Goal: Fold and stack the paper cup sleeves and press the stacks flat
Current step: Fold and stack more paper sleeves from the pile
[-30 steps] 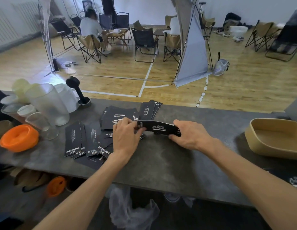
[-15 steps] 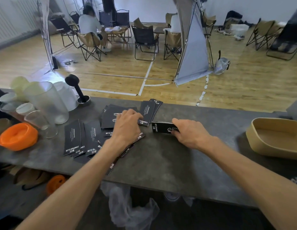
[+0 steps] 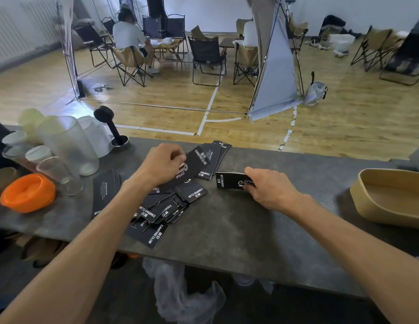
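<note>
1. Nearest on the grey counter [image 3: 227, 230]: a loose spread of black paper cup sleeves [image 3: 157, 213], flat and overlapping, fanned at mixed angles below and left of the left hand; more lie partly hidden under the left forearm
2. Right hand [image 3: 271, 188]: fingers curled onto the right end of a small folded stack [image 3: 229, 180], thumb on its top edge, holding it down on the counter. The stack's long axis runs left to right, its free end pointing toward the left hand
3. Left hand [image 3: 161, 166]: fingers curled, pinching one single sleeve [image 3: 194, 168] lifted off the spread, tilted up toward the far right
4. Governing relation: the lifted sleeve lies just left of the stack, apart from it. Judged next move: fold it and carry it rightward onto the stack; the left hand is nearer
5. Obstruction: a second fan of sleeves [image 3: 215, 157] sits just beyond the gap, near the path
6. Surroundings: tan tray [image 3: 367, 202] well apart at right; orange lid [image 3: 28, 192], clear cups [image 3: 68, 146] and black tamper [image 3: 110, 125] at far left
</note>
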Action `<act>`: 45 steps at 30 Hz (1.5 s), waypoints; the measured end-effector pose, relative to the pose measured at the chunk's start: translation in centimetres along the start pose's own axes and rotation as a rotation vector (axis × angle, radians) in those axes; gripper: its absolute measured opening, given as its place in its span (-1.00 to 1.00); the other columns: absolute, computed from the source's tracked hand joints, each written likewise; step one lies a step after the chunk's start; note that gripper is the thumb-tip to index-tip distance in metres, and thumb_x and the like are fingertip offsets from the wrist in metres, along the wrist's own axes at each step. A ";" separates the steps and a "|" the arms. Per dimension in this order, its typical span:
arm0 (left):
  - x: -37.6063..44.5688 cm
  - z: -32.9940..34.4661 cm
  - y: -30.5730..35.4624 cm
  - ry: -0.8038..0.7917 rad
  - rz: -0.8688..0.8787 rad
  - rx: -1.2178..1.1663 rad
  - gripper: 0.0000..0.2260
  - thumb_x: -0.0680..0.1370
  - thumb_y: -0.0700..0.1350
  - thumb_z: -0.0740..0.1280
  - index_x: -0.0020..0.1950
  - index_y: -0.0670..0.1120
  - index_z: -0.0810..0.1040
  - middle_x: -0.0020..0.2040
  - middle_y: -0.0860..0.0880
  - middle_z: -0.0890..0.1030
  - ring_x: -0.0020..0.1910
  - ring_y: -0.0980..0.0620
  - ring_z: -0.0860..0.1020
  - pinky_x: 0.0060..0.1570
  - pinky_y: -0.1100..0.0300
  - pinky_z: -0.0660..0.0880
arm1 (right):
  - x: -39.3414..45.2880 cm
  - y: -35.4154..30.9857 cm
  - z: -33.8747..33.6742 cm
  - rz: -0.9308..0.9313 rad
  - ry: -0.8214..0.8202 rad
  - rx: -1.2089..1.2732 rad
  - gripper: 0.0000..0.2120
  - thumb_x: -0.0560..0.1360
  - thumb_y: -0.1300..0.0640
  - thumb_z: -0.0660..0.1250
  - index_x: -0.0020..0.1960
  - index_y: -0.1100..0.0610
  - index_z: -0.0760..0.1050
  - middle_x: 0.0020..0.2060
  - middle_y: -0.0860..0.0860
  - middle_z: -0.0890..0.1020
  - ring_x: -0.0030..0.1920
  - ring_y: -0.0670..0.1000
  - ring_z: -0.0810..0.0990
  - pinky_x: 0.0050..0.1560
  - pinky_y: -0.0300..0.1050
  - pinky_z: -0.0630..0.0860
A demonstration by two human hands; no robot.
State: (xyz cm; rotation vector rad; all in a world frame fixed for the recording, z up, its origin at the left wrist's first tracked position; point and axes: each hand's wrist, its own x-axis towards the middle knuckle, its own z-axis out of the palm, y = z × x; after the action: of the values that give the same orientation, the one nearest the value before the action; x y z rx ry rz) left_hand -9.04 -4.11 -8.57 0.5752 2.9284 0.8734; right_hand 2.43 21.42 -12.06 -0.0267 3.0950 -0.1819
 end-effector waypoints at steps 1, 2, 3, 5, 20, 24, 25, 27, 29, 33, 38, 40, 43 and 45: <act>0.0 0.0 0.4 0.002 0.007 -0.118 -0.89 0.57 -0.15 0.33 -0.12 0.04 0.56 -0.15 0.09 0.66 -0.06 0.03 0.61 0.00 0.13 0.47 | 0.0 0.0 0.0 -0.001 -0.001 0.004 -0.82 0.63 -0.07 0.17 -0.01 0.01 0.24 0.03 0.04 0.60 0.04 0.19 0.58 -0.17 -0.02 0.35; -0.1 0.1 0.8 0.007 0.020 -0.214 -0.88 0.55 -0.20 0.34 -0.09 0.04 0.53 -0.13 0.09 0.66 -0.08 0.06 0.62 0.00 0.12 0.51 | 0.0 0.0 0.0 -0.001 -0.002 0.007 -0.82 0.63 -0.06 0.17 0.00 0.01 0.25 0.04 0.04 0.60 0.04 0.19 0.58 -0.17 -0.02 0.34; -0.3 0.4 1.2 0.006 0.034 -0.299 -0.83 0.54 -0.24 0.36 -0.03 0.03 0.49 -0.10 0.08 0.66 -0.10 0.07 0.63 0.02 0.09 0.55 | 0.0 0.0 0.0 -0.002 -0.003 0.009 -0.83 0.63 -0.06 0.17 0.01 0.02 0.26 0.05 0.04 0.60 0.05 0.19 0.58 -0.17 -0.02 0.34; -1.0 1.0 1.8 -0.031 0.052 -0.454 -0.65 0.52 -0.32 0.36 0.18 0.00 0.38 -0.03 0.03 0.64 -0.17 0.04 0.66 0.01 0.07 0.59 | 0.0 0.0 -0.1 -0.003 -0.001 0.009 -0.83 0.63 -0.06 0.17 0.04 0.04 0.29 0.06 0.04 0.60 0.06 0.19 0.57 -0.17 -0.02 0.34; -3.6 7.9 0.8 0.273 -0.001 0.156 -0.75 0.50 0.16 0.39 -0.17 -0.01 0.61 -0.15 0.04 0.47 -0.06 -0.02 0.43 -0.05 0.08 0.23 | -0.3 -0.2 -0.2 -0.010 0.022 0.033 -0.74 0.53 -0.17 0.23 0.00 0.02 0.33 -0.04 -0.02 0.60 -0.02 0.13 0.60 -0.14 0.00 0.47; -4.1 9.7 2.5 0.249 0.077 0.191 -0.69 0.52 0.17 0.35 -0.20 -0.05 0.63 -0.01 0.05 0.53 0.04 -0.03 0.40 0.06 0.07 0.25 | -0.3 -0.1 -0.1 -0.020 0.032 0.022 -0.76 0.59 -0.15 0.18 0.02 0.03 0.34 -0.02 -0.01 0.61 -0.02 0.13 0.60 -0.13 0.01 0.48; -4.2 10.2 3.0 0.249 0.097 0.186 -0.70 0.53 0.15 0.35 -0.20 -0.07 0.63 0.01 0.04 0.53 0.04 -0.02 0.40 0.09 0.07 0.26 | -0.4 -0.1 0.0 -0.023 0.038 0.023 -0.77 0.59 -0.14 0.17 0.02 0.03 0.34 -0.02 -0.01 0.61 -0.02 0.13 0.60 -0.14 0.01 0.47; -4.5 10.9 4.0 0.258 0.109 0.167 -0.71 0.55 0.10 0.34 -0.17 -0.10 0.63 0.03 0.01 0.54 0.06 -0.04 0.41 0.12 0.07 0.29 | -0.4 -0.1 0.1 -0.023 0.045 0.030 -0.77 0.61 -0.13 0.15 0.02 0.03 0.34 -0.02 -0.01 0.61 -0.02 0.13 0.59 -0.14 0.02 0.47; -4.6 11.2 4.4 0.260 0.096 0.151 -0.72 0.56 0.08 0.34 -0.14 -0.12 0.63 0.04 -0.01 0.55 0.06 -0.07 0.42 0.14 0.05 0.30 | -0.4 -0.1 0.0 -0.021 0.029 0.018 -0.79 0.62 -0.11 0.13 0.01 0.03 0.32 -0.01 0.00 0.60 0.00 0.15 0.59 -0.15 0.01 0.43; -5.2 10.6 3.8 0.248 0.130 0.172 -0.77 0.55 0.07 0.33 -0.04 -0.09 0.62 0.08 0.00 0.54 0.08 -0.06 0.43 0.14 0.05 0.31 | -0.7 -0.2 0.3 -0.029 0.051 -0.003 -0.82 0.63 -0.08 0.14 -0.01 0.02 0.29 -0.02 0.00 0.60 -0.01 0.15 0.59 -0.17 0.01 0.43; -6.7 8.7 1.1 0.264 0.139 0.238 -0.75 0.49 -0.02 0.40 0.14 -0.05 0.59 0.14 0.01 0.54 0.13 -0.09 0.45 0.12 0.04 0.33 | -0.6 -0.5 0.7 0.000 0.108 0.010 -0.79 0.60 -0.13 0.15 -0.01 0.01 0.28 -0.05 -0.02 0.58 -0.01 0.12 0.59 -0.19 -0.02 0.40; -7.1 8.0 0.0 0.208 0.112 0.321 -0.68 0.48 0.03 0.42 0.17 -0.06 0.56 0.19 0.01 0.56 0.18 -0.10 0.45 0.16 0.00 0.34 | -0.4 -0.5 0.8 0.003 0.102 0.009 -0.78 0.60 -0.14 0.15 -0.03 0.00 0.25 -0.04 -0.02 0.58 0.00 0.13 0.59 -0.20 -0.03 0.36; -7.7 7.4 -0.4 0.172 0.123 0.382 -0.71 0.47 0.05 0.44 0.09 -0.07 0.58 0.02 0.02 0.64 0.13 -0.09 0.48 0.10 0.01 0.34 | -0.4 -0.4 0.9 0.009 0.104 0.007 -0.78 0.60 -0.14 0.16 -0.02 -0.01 0.25 -0.02 -0.01 0.59 0.02 0.13 0.58 -0.19 -0.04 0.34; -8.1 7.2 -0.3 0.212 0.146 0.378 -0.79 0.46 0.00 0.47 0.00 -0.07 0.60 -0.15 0.03 0.65 0.01 -0.08 0.49 0.01 0.03 0.36 | -0.3 -0.4 0.9 0.010 0.104 0.005 -0.78 0.60 -0.14 0.16 -0.01 0.00 0.25 -0.02 -0.02 0.59 0.02 0.13 0.58 -0.19 -0.04 0.34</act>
State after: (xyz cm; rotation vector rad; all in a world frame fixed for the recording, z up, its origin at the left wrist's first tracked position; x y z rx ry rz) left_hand -0.60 -3.46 -15.38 0.7661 3.3074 0.4070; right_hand 2.82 20.90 -12.85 -0.0009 3.1977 -0.1971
